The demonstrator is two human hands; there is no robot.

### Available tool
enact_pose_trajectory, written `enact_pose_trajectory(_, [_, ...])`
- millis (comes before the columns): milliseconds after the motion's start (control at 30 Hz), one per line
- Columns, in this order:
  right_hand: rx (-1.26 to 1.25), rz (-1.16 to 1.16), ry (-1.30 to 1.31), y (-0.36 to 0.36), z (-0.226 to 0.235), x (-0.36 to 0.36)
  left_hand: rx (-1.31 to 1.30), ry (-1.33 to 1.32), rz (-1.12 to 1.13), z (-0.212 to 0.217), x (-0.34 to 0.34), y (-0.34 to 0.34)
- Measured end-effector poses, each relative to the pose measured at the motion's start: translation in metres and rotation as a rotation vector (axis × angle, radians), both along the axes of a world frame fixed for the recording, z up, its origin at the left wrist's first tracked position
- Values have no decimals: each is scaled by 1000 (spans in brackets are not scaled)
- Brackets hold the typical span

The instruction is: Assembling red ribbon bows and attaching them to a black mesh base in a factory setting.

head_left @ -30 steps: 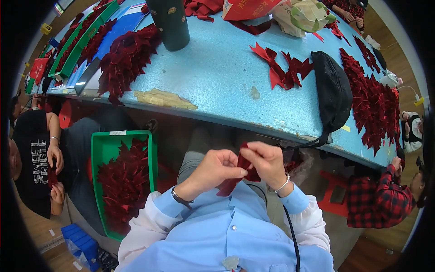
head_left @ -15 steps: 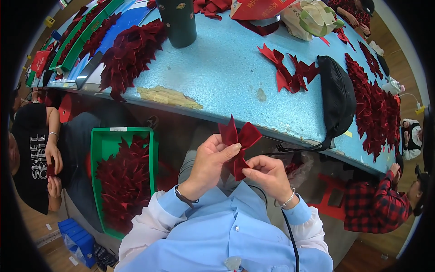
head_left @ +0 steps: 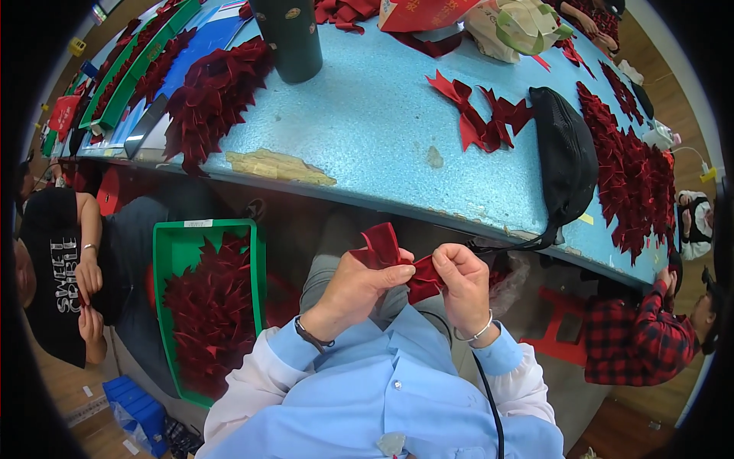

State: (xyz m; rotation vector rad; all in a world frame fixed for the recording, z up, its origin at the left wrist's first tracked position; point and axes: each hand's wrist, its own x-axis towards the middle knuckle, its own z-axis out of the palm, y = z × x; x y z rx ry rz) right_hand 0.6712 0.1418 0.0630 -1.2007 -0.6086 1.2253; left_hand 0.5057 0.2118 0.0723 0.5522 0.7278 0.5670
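Observation:
A dark red velvet ribbon bow is held between my two hands above my lap, just off the near edge of the table. My left hand pinches it near its middle, thumb on top. The fingers of my right hand are closed on the bow's right-hand part. Part of the bow is hidden behind my fingers. Down to the left stands a green bin with a heap of red bows in it.
On the blue table are a dark green tumbler, a pile of red bows, loose bows, a black pouch and another bow pile. Co-workers sit left and right. A red stool stands right.
The bow has turned in my hands and its loops look folded differently. My right hand has risen and now pinches the bow higher up, closer to the table edge.

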Motion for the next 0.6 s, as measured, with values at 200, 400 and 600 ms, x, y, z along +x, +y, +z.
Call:
enact_pose_trajectory(200, [-46,-35,163,4,3,3,-99,-47,75,1,2,-4])
enact_pose_trajectory(400, [-80,0,147,-4,22,7,131,16,188,10,5,-8])
enact_pose_trajectory(600, [-61,174,-50,-10,20,16,112,-27,200,10,11,-12])
